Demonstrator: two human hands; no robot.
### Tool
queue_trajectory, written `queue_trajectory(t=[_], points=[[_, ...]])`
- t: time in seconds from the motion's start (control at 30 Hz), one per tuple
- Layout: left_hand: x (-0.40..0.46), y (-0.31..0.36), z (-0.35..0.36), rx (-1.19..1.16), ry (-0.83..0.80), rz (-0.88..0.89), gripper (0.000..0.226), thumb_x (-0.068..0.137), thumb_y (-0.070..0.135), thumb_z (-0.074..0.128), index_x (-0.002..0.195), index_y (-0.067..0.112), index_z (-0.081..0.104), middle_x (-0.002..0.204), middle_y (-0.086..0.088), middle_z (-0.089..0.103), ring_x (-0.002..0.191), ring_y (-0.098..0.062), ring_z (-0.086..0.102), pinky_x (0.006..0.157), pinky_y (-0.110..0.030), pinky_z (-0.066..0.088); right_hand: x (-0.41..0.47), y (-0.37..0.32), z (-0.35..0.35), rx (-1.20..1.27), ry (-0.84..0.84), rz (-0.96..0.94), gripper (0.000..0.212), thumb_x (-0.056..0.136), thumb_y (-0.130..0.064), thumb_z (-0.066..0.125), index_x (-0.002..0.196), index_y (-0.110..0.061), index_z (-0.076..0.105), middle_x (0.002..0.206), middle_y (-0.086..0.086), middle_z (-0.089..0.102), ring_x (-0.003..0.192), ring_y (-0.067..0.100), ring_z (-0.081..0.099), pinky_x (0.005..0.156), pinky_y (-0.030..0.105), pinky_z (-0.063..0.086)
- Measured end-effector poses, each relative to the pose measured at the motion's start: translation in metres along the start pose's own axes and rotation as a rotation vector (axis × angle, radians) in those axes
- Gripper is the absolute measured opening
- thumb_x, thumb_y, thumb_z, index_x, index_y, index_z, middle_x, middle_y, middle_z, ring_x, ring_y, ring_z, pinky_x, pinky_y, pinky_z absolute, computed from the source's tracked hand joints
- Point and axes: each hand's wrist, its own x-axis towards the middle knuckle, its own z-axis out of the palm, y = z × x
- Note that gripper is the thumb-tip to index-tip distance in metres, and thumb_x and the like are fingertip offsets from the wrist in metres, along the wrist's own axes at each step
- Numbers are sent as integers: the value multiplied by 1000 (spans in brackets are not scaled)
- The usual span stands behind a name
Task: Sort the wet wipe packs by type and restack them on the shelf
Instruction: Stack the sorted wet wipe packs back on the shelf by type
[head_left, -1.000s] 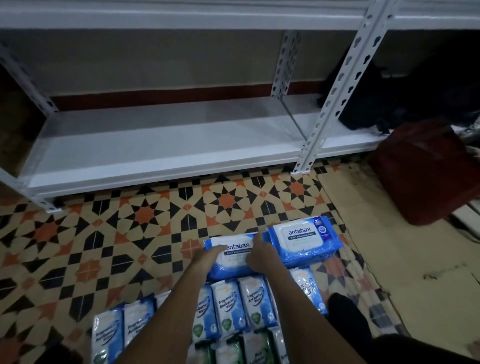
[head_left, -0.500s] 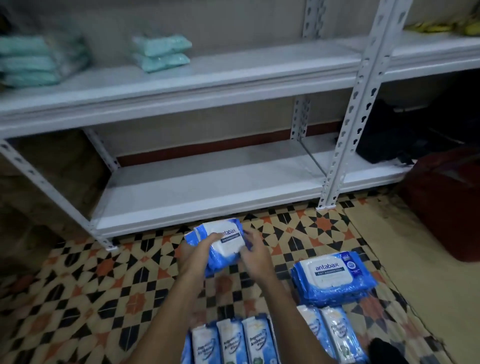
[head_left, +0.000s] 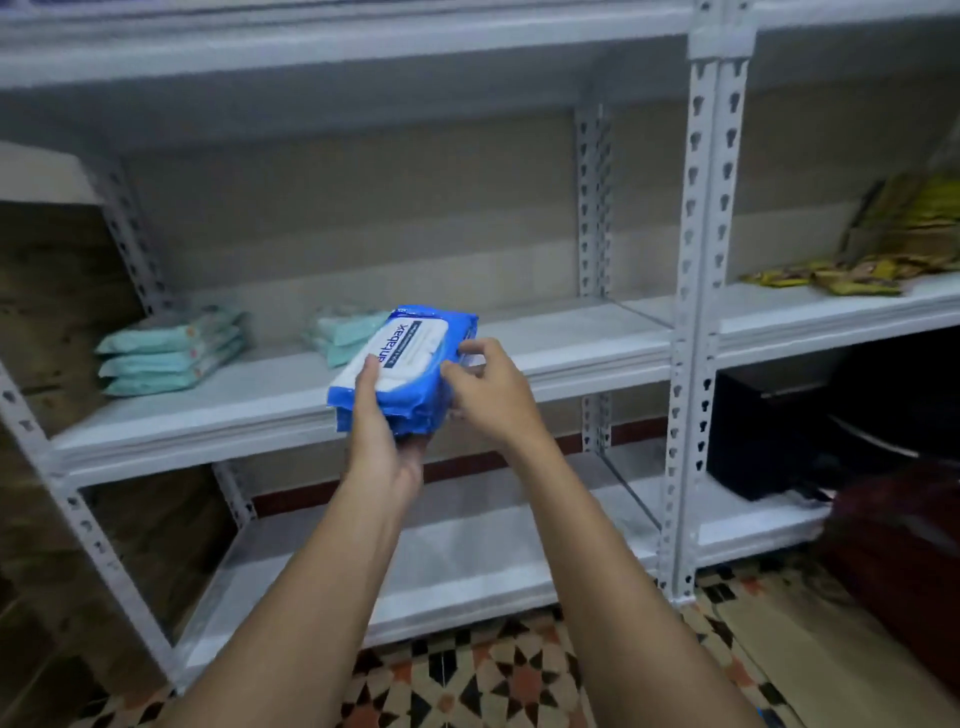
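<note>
Head view: my left hand (head_left: 384, 441) grips the blue packs (head_left: 410, 364) from below, my right hand (head_left: 488, 389) pinches their side, over the shelf (head_left: 571, 343); next I set them down at 1 o'clock of the green packs (head_left: 343, 332).

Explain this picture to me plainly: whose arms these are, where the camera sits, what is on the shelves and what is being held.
There is no machine here: a person wears a camera on the head, so you see their own arms. Both hands hold a stack of blue Antabax wipe packs; the left hand grips it from below, the right hand pinches its right end. On the middle shelf lie two piles of pale green packs. Yellow packets lie on the neighbouring shelf.
</note>
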Motion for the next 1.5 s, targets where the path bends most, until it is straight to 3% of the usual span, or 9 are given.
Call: queue_trajectory(t=[0.17,0.33,0.5,0.6,0.73,0.97,1.17,1.37,1.5], points=[[42,-16,19,387,26,-145,44,91,58,64,116,22,69,103,-7,77,87,-23,74,89,-44,58,43,19,-20,0,14,6,19,82,-33,71,97,-30,59,110,2,70,101,20,69,97,45,53],[55,-17,13,793,10,-234,69,87,79,47,97,16,72,89,-4,75,75,-26,72,64,-34,54,46,49,-26,79,-165,-36,80,74,-28,85,143,-22,46,136,-4,60,120,9,61,104,30,48],[84,10,-23,1401,425,371,66,92,73,43,74,15,68,87,-9,69,87,-35,64,75,-38,50,49,52,-6,-237,-42,-224,84,82,-20,80,149,-37,32,135,1,60,118,18,60,98,35,50],[113,24,-60,1680,243,703,39,95,57,48,105,25,68,117,-7,65,114,-30,54,95,-44,44,52,52,7,-417,-32,-272,68,92,-23,68,149,-36,34,130,11,57,115,29,57,99,39,48],[139,24,-124,2094,-114,724,70,90,63,25,146,28,49,148,-4,51,137,-26,43,116,-45,27,61,44,34,-878,151,-284,59,95,-10,49,148,-29,30,105,11,65,99,31,58,112,43,32],[146,-2,-131,2131,42,951,64,94,63,46,140,19,52,138,-11,55,127,-32,47,113,-50,28,111,44,44,-877,43,-167,59,93,-2,41,147,-26,32,98,13,60,83,33,55,68,37,44],[148,-5,-137,2045,24,1039,63,93,61,56,139,19,52,137,-10,54,127,-30,46,115,-49,29,165,51,54,-922,-109,11,73,96,-15,39,159,-38,9,131,16,59,114,37,57,91,43,45],[151,-5,-141,2071,12,1062,63,98,63,44,141,17,50,139,-12,52,129,-32,46,115,-49,29,188,48,66,-1045,-217,155,81,96,-18,35,158,-41,-13,154,15,44,142,36,38,122,52,11],[148,-2,-136,2110,16,1001,66,95,64,44,142,18,50,140,-12,52,129,-32,46,115,-49,28,172,44,64,-988,-128,74,84,94,-20,38,158,-40,-13,141,18,54,129,39,49,115,51,31]])
